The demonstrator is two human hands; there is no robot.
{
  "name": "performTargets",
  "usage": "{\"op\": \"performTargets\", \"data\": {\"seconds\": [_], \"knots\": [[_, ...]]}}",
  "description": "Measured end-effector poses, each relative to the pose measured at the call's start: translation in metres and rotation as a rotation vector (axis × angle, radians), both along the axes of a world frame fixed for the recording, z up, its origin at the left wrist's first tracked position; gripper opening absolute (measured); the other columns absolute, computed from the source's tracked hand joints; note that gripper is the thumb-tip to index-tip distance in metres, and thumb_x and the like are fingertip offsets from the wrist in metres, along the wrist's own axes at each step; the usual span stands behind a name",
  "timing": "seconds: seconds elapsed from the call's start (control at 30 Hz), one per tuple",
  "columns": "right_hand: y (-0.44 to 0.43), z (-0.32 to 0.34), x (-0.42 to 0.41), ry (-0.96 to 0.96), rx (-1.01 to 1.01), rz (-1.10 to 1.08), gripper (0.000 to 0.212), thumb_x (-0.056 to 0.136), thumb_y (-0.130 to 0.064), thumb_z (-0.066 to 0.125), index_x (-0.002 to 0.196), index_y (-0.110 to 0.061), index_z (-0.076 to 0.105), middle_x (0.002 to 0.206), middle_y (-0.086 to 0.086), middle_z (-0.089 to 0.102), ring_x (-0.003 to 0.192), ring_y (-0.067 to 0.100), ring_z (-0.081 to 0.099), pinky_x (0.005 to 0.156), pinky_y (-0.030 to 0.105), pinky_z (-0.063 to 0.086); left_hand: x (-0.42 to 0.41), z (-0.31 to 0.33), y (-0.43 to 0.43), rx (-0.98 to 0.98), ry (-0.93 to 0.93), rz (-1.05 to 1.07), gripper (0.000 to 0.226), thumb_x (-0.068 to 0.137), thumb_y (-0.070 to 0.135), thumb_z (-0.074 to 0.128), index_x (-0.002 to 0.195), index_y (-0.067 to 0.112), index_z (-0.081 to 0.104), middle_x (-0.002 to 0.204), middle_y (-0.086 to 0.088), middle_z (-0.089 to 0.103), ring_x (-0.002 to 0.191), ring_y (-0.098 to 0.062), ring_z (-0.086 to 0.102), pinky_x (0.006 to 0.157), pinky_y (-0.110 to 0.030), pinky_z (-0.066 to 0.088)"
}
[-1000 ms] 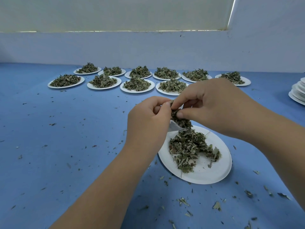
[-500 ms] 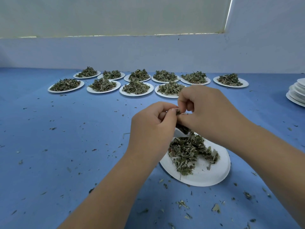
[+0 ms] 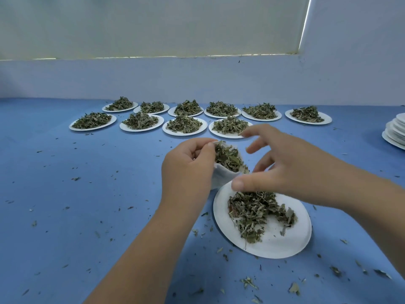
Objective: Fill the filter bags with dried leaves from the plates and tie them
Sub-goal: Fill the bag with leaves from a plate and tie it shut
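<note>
White mesh filter bag [image 3: 220,180], heaped w/ dried green leaves [image 3: 229,157], rim pinched by L hand [image 3: 186,170] fingers, beside round white paper plate [image 3: 285,249]. R hand [image 3: 291,170] fingers spread, holding nothing. Risk: overfull tilted mouth spills onto blue tabletop [image 3: 87,194].

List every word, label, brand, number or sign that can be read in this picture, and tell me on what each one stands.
None: no word, number, label or sign shows anywhere.
The filter bag, the near plate, the back plates, the stacked plates, the blue table and the wall are all plain.
</note>
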State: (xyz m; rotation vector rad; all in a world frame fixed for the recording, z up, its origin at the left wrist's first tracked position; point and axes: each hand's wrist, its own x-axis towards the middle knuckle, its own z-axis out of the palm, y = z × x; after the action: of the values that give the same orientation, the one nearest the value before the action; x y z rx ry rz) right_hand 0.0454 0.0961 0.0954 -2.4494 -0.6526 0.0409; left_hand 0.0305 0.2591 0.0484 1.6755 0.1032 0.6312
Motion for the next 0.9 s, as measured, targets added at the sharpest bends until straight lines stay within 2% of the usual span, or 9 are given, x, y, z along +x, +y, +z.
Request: {"op": "performTargets", "data": {"seconds": [0.07,0.17,0.27,0.33,0.4,0.57,0.67,0.77,0.9], "knots": [[0.004,-0.006,0.0,-0.024,-0.001,-0.016,0.07,0.057,-0.063,0.075,0.116,-0.049,0.04,0.093,-0.022,0.06,0.076,-0.008,0.061,0.068,0.023,0.051,0.0,0.0,0.001,0.002,-0.007,0.005,0.018,0.09,0.023,0.061,0.075,0.024,0.071,0.048,0.012,0.044,0.045,-0.007,0.039,0.049,-0.023,0.037],[0.007,-0.009,0.002,-0.096,0.156,-0.046,0.031,0.074,-0.033,0.078,0.095,-0.038,0.055,0.08,-0.019,0.065,0.066,0.001,0.064,0.067,0.028,0.053,0.0,-0.001,0.001,0.015,-0.036,0.014,0.018,0.09,0.021,0.061,0.076,0.026,0.072,0.051,0.011,0.049,0.045,-0.004,0.04,0.045,-0.016,0.036],[0.006,-0.005,0.0,-0.158,0.27,-0.024,0.02,0.079,-0.016,0.075,0.079,-0.031,0.062,0.071,-0.017,0.066,0.057,0.001,0.064,0.057,0.015,0.049,0.0,-0.001,-0.001,0.044,-0.056,-0.008,0.019,0.091,0.019,0.061,0.076,0.027,0.071,0.051,0.011,0.05,0.043,-0.001,0.038,0.043,-0.011,0.033],[0.007,-0.004,-0.002,-0.203,0.282,-0.03,0.018,0.077,-0.017,0.077,0.073,-0.029,0.064,0.066,-0.018,0.066,0.055,-0.001,0.061,0.055,0.009,0.044,-0.001,-0.001,-0.005,0.068,-0.07,-0.032,0.021,0.091,0.017,0.061,0.075,0.028,0.07,0.05,0.012,0.047,0.043,-0.001,0.038,0.043,-0.01,0.033],[0.008,-0.006,-0.004,-0.266,0.258,-0.058,0.015,0.075,-0.021,0.078,0.069,-0.03,0.067,0.066,-0.02,0.065,0.059,-0.002,0.059,0.058,0.008,0.042,-0.004,-0.002,-0.009,0.117,-0.081,-0.05,0.022,0.091,0.016,0.061,0.077,0.031,0.069,0.047,0.015,0.048,0.042,-0.001,0.04,0.043,-0.008,0.032],[0.012,-0.008,-0.004,-0.396,0.003,-0.089,0.009,0.081,-0.03,0.072,0.076,-0.038,0.07,0.074,-0.015,0.057,0.067,0.002,0.05,0.058,0.014,0.036,-0.009,-0.002,-0.018,0.166,-0.097,-0.094,0.022,0.091,0.013,0.06,0.079,0.029,0.069,0.047,0.013,0.05,0.041,-0.001,0.043,0.043,-0.005,0.031],[0.011,-0.007,-0.003,-0.359,0.08,-0.069,0.014,0.077,-0.028,0.074,0.073,-0.036,0.063,0.066,-0.013,0.061,0.07,0.0,0.054,0.062,0.014,0.042,-0.009,-0.002,-0.018,0.169,-0.088,-0.097,0.022,0.091,0.014,0.06,0.079,0.03,0.069,0.05,0.01,0.054,0.043,0.0,0.044,0.045,-0.006,0.032],[0.008,-0.005,-0.003,-0.323,0.16,-0.043,0.019,0.075,-0.026,0.076,0.079,-0.035,0.059,0.075,-0.019,0.064,0.067,-0.001,0.058,0.062,0.016,0.045,-0.008,-0.002,-0.016,0.153,-0.084,-0.082,0.022,0.091,0.013,0.06,0.078,0.029,0.069,0.048,0.012,0.05,0.042,-0.001,0.042,0.045,-0.006,0.031],[0.009,-0.007,-0.004,-0.387,0.117,-0.007,0.012,0.081,-0.025,0.07,0.077,-0.036,0.068,0.07,-0.019,0.063,0.072,-0.003,0.057,0.062,0.009,0.041,-0.008,0.0,-0.015,0.151,-0.07,-0.079,0.018,0.09,0.014,0.06,0.083,0.023,0.073,0.052,0.012,0.054,0.045,0.0,0.046,0.046,-0.007,0.033]]}}
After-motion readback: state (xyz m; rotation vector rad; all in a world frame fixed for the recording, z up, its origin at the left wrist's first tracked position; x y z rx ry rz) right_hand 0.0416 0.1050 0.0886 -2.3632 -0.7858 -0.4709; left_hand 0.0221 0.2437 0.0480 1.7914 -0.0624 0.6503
